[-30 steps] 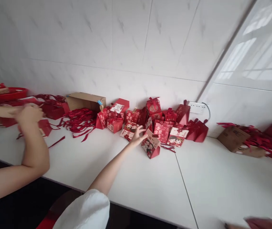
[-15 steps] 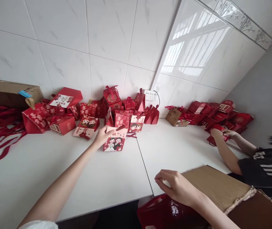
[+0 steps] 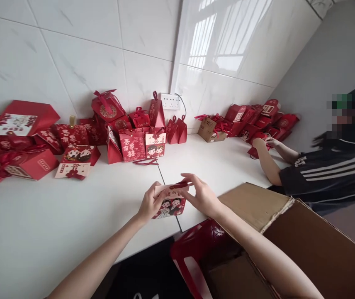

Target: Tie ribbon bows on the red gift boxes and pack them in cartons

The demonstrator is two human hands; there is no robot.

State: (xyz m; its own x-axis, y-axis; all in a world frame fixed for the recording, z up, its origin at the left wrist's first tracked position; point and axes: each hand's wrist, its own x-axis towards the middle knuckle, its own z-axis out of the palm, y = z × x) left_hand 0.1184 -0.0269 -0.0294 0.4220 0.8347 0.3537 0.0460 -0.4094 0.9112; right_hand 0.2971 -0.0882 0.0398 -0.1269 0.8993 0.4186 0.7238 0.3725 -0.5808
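A small red and cream box [image 3: 171,206] printed with a cartoon couple is held upright near the table's front edge. My left hand [image 3: 152,201] grips its left side, thumb on the printed front. At the top right of the box, the fingers of my right hand [image 3: 198,192] close on the dark red ribbon [image 3: 179,185] lying along its upper edge. Several red gift boxes [image 3: 132,144] stand behind, against the wall. A cream and red box [image 3: 73,169] lies to their left.
An open cardboard carton [image 3: 258,207] stands at the front right, beside a shiny red bag [image 3: 199,245]. A person [image 3: 329,174] at the right handles a red box near another pile [image 3: 258,120]. A power strip [image 3: 170,101] is on the wall.
The box has come closer and to the right in my left hand. My right hand has moved up and left to its ribbon. The view has turned right.
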